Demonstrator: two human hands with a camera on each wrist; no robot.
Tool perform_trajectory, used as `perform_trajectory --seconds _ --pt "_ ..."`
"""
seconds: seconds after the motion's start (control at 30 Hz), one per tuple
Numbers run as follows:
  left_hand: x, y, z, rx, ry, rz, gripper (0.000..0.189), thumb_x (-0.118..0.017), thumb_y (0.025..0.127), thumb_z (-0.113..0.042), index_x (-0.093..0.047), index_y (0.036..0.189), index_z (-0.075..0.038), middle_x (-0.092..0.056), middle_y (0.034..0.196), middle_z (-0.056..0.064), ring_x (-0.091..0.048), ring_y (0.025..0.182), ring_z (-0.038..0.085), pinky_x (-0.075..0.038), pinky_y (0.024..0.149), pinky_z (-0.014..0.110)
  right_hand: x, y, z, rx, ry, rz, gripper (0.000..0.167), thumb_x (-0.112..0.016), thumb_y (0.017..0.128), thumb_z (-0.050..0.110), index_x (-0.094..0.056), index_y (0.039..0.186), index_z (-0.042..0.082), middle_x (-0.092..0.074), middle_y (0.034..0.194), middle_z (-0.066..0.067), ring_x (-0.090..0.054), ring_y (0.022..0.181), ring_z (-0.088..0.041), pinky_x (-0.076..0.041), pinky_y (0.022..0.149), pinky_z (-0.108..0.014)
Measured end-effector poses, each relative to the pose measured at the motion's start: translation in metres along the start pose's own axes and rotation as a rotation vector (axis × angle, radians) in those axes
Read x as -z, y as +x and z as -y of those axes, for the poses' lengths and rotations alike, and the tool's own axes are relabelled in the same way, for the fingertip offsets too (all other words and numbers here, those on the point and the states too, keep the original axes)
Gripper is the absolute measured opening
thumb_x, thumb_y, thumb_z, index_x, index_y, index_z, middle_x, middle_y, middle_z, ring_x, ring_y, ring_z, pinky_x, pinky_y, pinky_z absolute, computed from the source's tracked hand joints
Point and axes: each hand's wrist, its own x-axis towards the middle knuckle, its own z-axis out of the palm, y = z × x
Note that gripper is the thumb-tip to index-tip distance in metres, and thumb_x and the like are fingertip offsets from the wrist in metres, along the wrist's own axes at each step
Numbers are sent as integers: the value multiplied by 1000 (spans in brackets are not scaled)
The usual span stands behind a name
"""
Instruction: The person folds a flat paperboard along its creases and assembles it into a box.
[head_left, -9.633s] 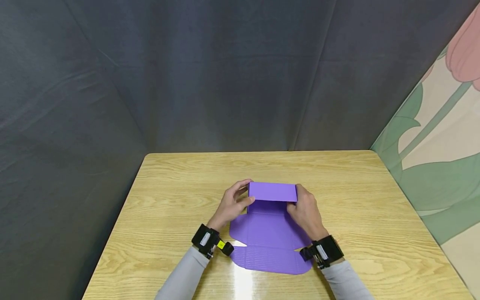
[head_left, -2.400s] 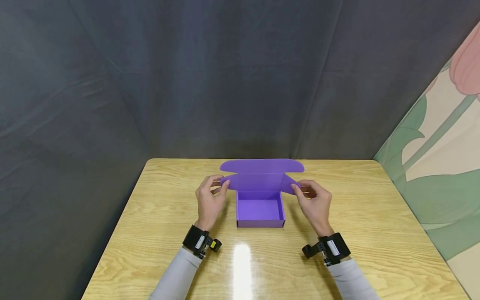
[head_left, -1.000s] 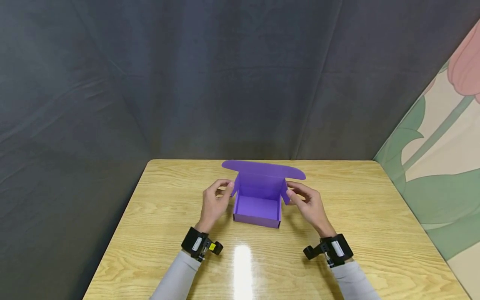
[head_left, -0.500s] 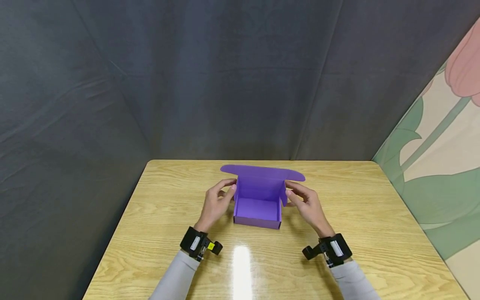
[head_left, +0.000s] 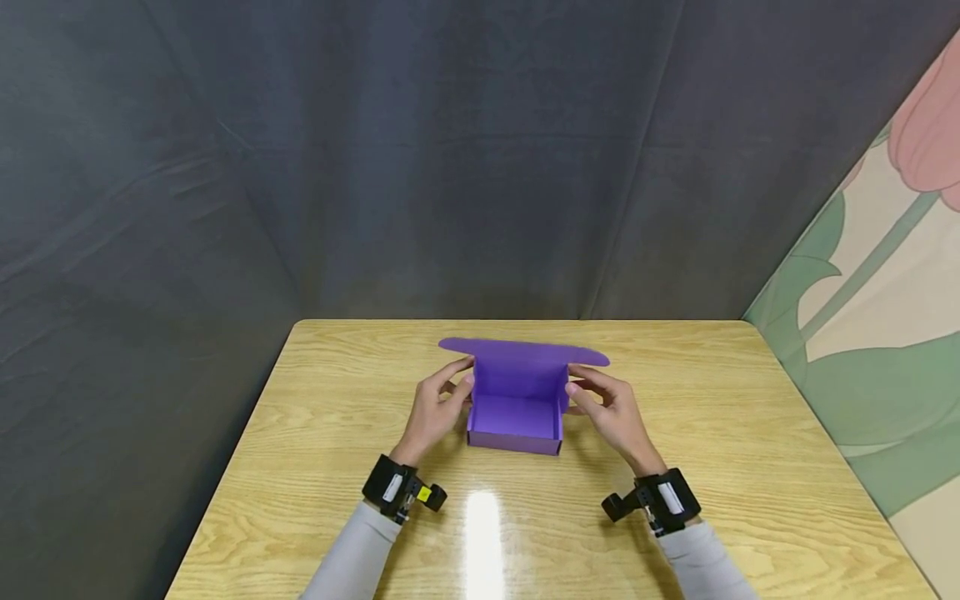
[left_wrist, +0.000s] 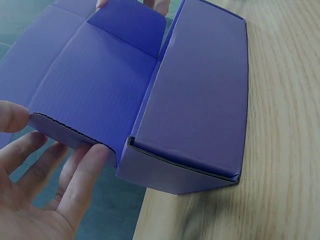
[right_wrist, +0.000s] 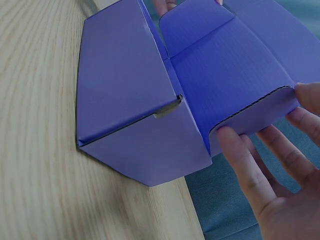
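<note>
A purple cardboard mailer box (head_left: 514,442) stands on the wooden table with its lid (head_left: 519,375) raised at the back. The lid's front flap (head_left: 525,351), with rounded ends, sticks out to both sides along the top. My left hand (head_left: 433,410) presses its fingertips on the outside of the lid's left side flap (left_wrist: 70,135). Mirroring it, my right hand (head_left: 617,415) touches the outside of the right side flap (right_wrist: 255,112) with thumb and fingers. Both side flaps are bent forward from the lid. The box's inside floor (head_left: 517,417) is bare.
The light wooden table (head_left: 337,400) reaches round the box, with a bright glare near the front edge. A dark curtain (head_left: 450,167) hangs behind and to the left. Flower-patterned cloth (head_left: 885,350) hangs at the right.
Earlier the box was partly folded, its flat panel toward me; later it faced me with side flaps splayed. Since then both hands moved inward, bending the flaps forward, and the lid's top sank slightly.
</note>
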Motion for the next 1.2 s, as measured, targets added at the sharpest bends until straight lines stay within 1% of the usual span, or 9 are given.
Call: perform_trajectory --seconds 0.07,0.17,0.23,0.3,0.47,0.57,0.9,1.0,1.2 --pt "0 -1 0 6 1 2 38 -64 108 -14 -66 145 -8 -67 147 13 -73 76 42 -59 57 28 -1 -1 0 7 13 1 40 -65 104 -1 -60 140 -14 -59 142 -37 -68 117 -8 -67 78 -41" --pt "0 -2 -1 7 3 5 38 -63 108 -13 -65 146 -8 -66 148 13 -73 77 41 -64 63 41 -2 -2 -1 11 30 -2 39 -66 103 -2 -61 140 -14 -59 141 -37 -68 118 -11 -67 78 -42" --pt "0 -2 -1 -1 4 8 38 -63 108 -13 -65 146 -8 -66 148 14 -74 78 40 -65 67 49 -3 -2 -1 13 35 -6 38 -66 103 -2 -61 139 -14 -60 141 -36 -68 119 -12 -67 78 -41" --pt "0 -2 -1 -14 -3 13 38 -63 108 -12 -65 146 -7 -65 148 15 -74 78 39 -66 70 51 -4 -3 -1 13 40 -10 38 -66 103 -1 -62 139 -13 -60 140 -36 -69 119 -15 -67 78 -39" --pt "0 -3 1 -25 -15 24 37 -61 109 -11 -65 145 -4 -64 149 18 -74 82 38 -67 74 45 -6 -4 -3 15 49 -19 37 -66 102 -3 -62 137 -14 -60 139 -36 -70 119 -21 -67 78 -37" --pt "0 -5 2 -15 -25 25 37 -61 109 -11 -64 146 -4 -63 150 18 -74 84 38 -68 75 43 -7 -5 -4 21 49 -22 36 -66 102 -5 -62 136 -15 -60 138 -37 -70 118 -21 -67 78 -39" --pt "0 -5 4 -10 -50 33 38 -62 108 -10 -65 145 -4 -63 149 19 -73 87 43 -67 78 46 -8 -7 -5 39 41 -22 36 -66 102 -4 -63 137 -12 -60 138 -36 -70 118 -21 -67 78 -40" --pt "0 -6 4 -5 -41 42 38 -62 109 -11 -64 146 -4 -63 150 19 -73 87 40 -67 79 43 -8 -8 -5 35 43 -23 37 -66 102 -4 -62 138 -13 -59 139 -36 -70 118 -21 -67 78 -38" --pt "2 -6 4 5 -23 64 38 -60 110 -13 -63 146 -3 -62 151 19 -73 86 26 -67 79 35 -8 -9 -4 23 51 -29 37 -66 101 -5 -61 137 -14 -58 139 -37 -70 119 -21 -67 79 -39"
